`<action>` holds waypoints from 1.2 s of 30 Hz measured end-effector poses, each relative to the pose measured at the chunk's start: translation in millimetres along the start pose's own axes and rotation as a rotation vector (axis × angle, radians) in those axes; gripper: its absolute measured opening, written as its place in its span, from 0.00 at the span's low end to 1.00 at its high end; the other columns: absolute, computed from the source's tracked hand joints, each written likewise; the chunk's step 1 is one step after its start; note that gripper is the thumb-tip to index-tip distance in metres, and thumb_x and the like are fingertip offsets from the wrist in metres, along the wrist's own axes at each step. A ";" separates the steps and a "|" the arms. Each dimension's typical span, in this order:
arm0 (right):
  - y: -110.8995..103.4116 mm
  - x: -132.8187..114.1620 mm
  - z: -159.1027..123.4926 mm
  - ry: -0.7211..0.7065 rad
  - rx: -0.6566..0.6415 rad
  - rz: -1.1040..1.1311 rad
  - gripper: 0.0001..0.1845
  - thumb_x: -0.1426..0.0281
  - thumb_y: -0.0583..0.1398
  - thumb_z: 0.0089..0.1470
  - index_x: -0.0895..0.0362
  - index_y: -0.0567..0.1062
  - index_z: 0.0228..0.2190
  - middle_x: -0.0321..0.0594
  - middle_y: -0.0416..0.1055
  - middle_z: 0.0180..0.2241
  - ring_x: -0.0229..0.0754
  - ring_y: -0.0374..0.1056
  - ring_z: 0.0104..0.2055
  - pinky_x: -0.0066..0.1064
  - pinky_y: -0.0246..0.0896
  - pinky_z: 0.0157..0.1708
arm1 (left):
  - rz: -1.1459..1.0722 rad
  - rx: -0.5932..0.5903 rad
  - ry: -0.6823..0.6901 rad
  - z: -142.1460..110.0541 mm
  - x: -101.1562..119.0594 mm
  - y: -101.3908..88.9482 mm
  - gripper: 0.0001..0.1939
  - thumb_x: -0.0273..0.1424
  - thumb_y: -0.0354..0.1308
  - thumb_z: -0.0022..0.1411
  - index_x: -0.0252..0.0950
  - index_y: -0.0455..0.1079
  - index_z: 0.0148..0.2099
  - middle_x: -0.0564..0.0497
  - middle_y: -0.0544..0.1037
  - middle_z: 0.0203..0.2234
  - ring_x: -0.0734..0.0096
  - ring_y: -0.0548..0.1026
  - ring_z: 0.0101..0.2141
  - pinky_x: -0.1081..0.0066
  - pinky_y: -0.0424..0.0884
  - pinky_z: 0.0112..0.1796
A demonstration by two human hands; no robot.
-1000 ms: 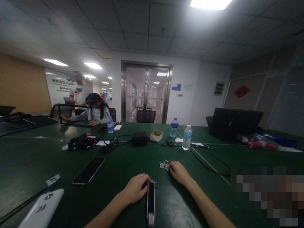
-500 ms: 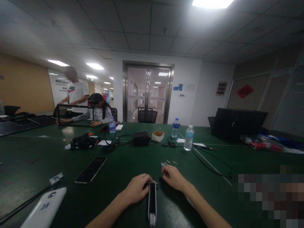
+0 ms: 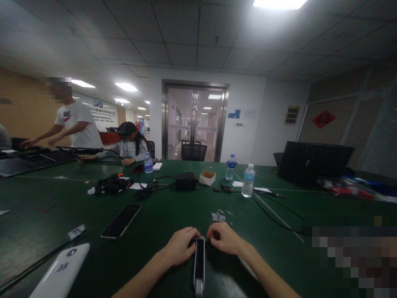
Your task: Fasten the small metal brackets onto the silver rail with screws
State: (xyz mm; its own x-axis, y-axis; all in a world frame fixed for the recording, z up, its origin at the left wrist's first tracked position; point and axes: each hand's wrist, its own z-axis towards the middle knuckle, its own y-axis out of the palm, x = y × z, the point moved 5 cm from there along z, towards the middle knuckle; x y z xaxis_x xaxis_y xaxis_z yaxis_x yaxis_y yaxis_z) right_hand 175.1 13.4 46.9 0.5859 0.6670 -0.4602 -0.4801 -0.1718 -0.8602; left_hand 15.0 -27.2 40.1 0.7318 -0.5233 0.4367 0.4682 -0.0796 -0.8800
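A long, narrow object with white edges and a dark middle (image 3: 199, 263) lies on the green table, pointing away from me. My left hand (image 3: 181, 247) is closed at its far left end, thumb along the side and fingertips at the tip. My right hand (image 3: 226, 238) is beside the far right corner, thumb and fingers curled into a pinch; whatever they hold is hidden. Just beyond it are a small metal hinge-like piece (image 3: 218, 217) and a few tiny metal bits (image 3: 228, 212).
On the left lie a smartphone (image 3: 121, 222) and a white device marked 28 (image 3: 60, 271). Farther back are water bottles (image 3: 248, 182), a small open box (image 3: 207, 179), a black box (image 3: 185, 182) and cables. Two people (image 3: 79, 124) are across the table at left.
My right hand has moved from the small metal pieces toward me and left, to the narrow object's far end. The standing person has moved left, and the black frame has been lowered.
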 end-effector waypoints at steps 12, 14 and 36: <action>0.8 4.5 -1.3 0.027 -0.044 0.118 0.06 0.75 0.61 0.46 0.59 0.78 0.28 0.36 0.74 0.27 0.35 0.67 0.28 0.22 0.58 0.27 | 0.010 -0.011 -0.008 1.2 -4.0 4.2 0.09 0.28 0.50 0.64 0.40 0.67 0.46 0.51 0.74 0.42 0.66 0.71 0.43 0.71 0.67 0.44; -0.4 3.0 -1.4 0.018 -0.040 0.124 0.05 0.75 0.62 0.45 0.59 0.78 0.29 0.36 0.74 0.28 0.36 0.67 0.29 0.23 0.59 0.28 | 0.009 -0.014 -0.012 1.0 -3.7 3.6 0.09 0.28 0.50 0.65 0.40 0.67 0.46 0.51 0.74 0.42 0.66 0.72 0.43 0.71 0.67 0.43; 8.2 1.9 -1.3 -0.040 0.022 0.009 0.07 0.73 0.64 0.46 0.58 0.75 0.31 0.36 0.72 0.31 0.38 0.66 0.34 0.27 0.59 0.35 | 0.023 -0.002 0.001 1.2 -2.7 3.4 0.09 0.26 0.50 0.64 0.39 0.67 0.45 0.52 0.74 0.40 0.67 0.72 0.41 0.73 0.67 0.41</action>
State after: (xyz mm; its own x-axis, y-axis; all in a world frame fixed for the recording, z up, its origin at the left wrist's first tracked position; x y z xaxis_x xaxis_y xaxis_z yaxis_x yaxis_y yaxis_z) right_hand 173.1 12.3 38.7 0.5547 0.6942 -0.4587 -0.4999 -0.1627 -0.8507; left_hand 15.2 -25.1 36.2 0.7418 -0.5260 0.4160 0.4501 -0.0693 -0.8903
